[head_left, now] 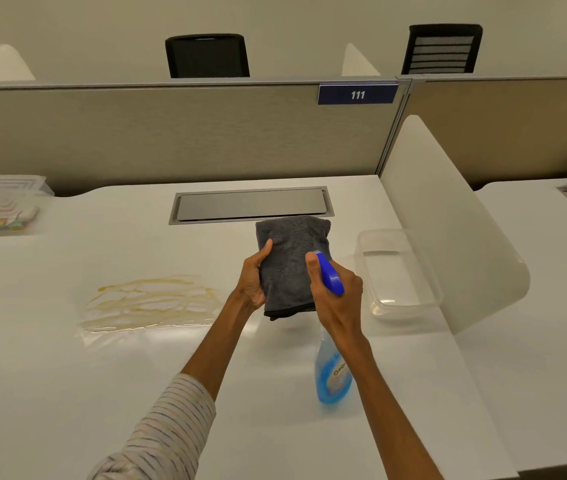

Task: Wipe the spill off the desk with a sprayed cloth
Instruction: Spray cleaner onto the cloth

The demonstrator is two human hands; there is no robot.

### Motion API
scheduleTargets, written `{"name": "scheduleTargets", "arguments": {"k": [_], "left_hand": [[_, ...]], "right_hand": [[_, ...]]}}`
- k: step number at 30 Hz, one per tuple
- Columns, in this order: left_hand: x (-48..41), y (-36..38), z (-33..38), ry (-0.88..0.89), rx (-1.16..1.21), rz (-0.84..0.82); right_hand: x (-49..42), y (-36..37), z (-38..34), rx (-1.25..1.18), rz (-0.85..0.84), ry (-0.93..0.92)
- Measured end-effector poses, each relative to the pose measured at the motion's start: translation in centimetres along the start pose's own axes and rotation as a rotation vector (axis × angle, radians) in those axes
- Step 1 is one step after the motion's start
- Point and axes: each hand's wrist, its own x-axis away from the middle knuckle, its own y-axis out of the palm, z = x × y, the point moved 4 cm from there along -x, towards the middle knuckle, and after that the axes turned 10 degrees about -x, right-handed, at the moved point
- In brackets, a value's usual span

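Holding grey cloth in left hand, gripping spray bottle in right hand, probably wetting cloth now, next carrying it left to spill on counter.

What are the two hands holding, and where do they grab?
The left hand holds the folded grey cloth by its left edge. The right hand grips the blue spray bottle at its neck, under the nozzle.

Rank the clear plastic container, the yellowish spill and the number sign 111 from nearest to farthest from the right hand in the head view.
1. Clear plastic container: on the desk just right of the right hand.
2. Yellowish spill: on the desk to the left, beyond the left hand.
3. Number sign 111: up on the partition behind the desk.
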Motion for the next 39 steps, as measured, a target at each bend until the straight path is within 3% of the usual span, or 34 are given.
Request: {"name": "scheduleTargets", "arguments": {"k": [17, 25, 39], "left_hand": [[-0.4, 0.2, 1.1, 0.033, 0.033, -0.025], [0.0, 1.0, 2.1, 0.035, 0.036, -0.042], [0.0, 2.2, 2.2, 0.046, 0.114, -0.109]], "right_hand": [[0.5, -3.8, -2.2, 0.131, 0.149, -0.137], [2.4, -2.0, -2.3, 0.144, 0.019, -0.146], [2.9, -4.7, -2.5, 0.154, 0.14, -0.148]]}}
